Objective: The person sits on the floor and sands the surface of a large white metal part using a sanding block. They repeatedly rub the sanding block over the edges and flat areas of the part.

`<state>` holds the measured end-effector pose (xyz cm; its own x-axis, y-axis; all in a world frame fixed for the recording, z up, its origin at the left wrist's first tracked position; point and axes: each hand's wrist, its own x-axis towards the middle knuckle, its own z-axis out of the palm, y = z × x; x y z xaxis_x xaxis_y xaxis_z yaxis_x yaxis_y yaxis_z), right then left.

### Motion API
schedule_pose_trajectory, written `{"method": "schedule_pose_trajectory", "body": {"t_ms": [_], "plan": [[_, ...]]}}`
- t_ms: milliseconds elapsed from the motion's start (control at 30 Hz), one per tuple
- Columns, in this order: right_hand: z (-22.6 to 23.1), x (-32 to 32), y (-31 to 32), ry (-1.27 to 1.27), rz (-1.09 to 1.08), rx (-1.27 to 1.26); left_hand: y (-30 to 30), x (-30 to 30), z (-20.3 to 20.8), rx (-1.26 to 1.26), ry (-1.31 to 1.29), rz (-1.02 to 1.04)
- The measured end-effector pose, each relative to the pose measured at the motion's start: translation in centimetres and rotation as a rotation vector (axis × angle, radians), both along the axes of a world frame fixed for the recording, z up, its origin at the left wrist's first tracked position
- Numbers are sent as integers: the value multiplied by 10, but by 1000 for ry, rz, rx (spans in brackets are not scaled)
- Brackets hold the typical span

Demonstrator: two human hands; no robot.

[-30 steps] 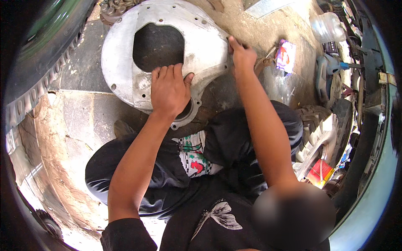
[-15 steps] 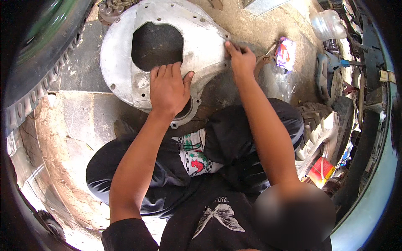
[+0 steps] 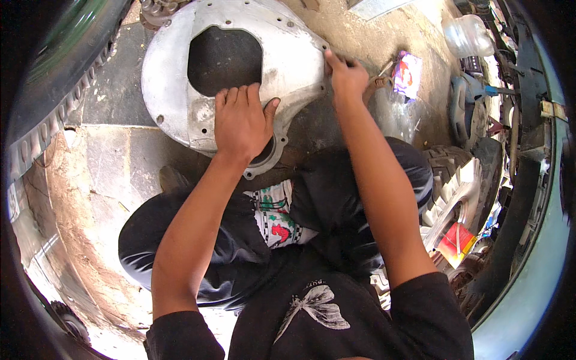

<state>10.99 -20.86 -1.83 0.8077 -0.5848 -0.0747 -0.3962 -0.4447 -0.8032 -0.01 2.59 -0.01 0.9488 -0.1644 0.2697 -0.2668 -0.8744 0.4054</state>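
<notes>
A large silver cast-metal housing point(image 3: 288, 60) lies in front of my crossed legs, with a wide cut-out near its middle and small bolt holes along its rim. My left hand point(image 3: 243, 120) rests palm down on its near part. Its fingers lie flat at the lower right edge of the cut-out, and the thumb is spread. Part of a round opening shows beside that wrist. At the housing's narrow right end, my right hand point(image 3: 350, 81) grips the edge. Its thumb is on top near a corner hole, and its other fingers are curled, partly hidden.
A purple packet point(image 3: 408, 73) and a clear plastic bottle point(image 3: 467, 36) lie to the right. A finned metal wheel point(image 3: 451, 191) and a red-yellow box point(image 3: 457, 245) are by my right knee. At upper left stands a dark curved rim point(image 3: 66, 78); a metal part point(image 3: 157, 13) sits behind.
My right thumb has slid slightly toward the corner hole at the housing's edge. The left hand stays in nearly the same place, and the whole view has shifted a little.
</notes>
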Motion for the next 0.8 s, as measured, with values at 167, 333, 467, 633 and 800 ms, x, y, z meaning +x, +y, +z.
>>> {"method": "schedule_pose_trajectory", "body": {"t_ms": [167, 333, 467, 633, 800], "plan": [[-23, -13, -16, 20, 51, 128, -2, 1, 11, 52, 71, -1], [1, -6, 8, 29, -27, -35, -1, 0, 5, 57, 49, 7], [-15, -4, -17, 7, 1, 171, -8, 1, 8, 42, 69, -25], [2, -36, 9, 16, 12, 147, -1, -1, 6, 62, 56, -2], [2, -10, -6, 46, 38, 115, -5, 1, 3, 42, -7, -18]]}}
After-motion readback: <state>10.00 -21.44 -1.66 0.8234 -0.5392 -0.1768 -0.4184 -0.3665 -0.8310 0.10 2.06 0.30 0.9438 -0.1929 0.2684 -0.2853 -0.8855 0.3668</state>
